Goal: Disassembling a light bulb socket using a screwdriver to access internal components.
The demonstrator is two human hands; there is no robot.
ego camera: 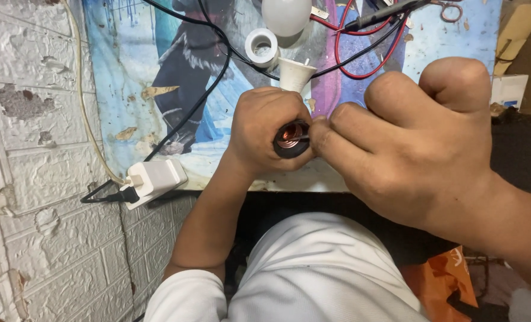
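Two hands at work, left hand (264,128) gripping black lamp socket (290,139), right hand (408,146) pinching thin metal tool (301,138) into its copper-coloured opening.

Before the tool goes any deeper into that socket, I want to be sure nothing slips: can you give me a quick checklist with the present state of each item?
1. Left hand wrapped firmly round the black socket: ok.
2. Socket mouth turned toward the camera, copper inside showing: ok.
3. Thin tool tip inside the mouth: ok, it reaches in from the right.
4. Right hand grip on the tool: cannot tell, the fingers hide it.
5. Black and red wires away from the hands: ok, they lie farther back on the table.
6. Socket free of any wire: cannot tell, its back is hidden in the hand.
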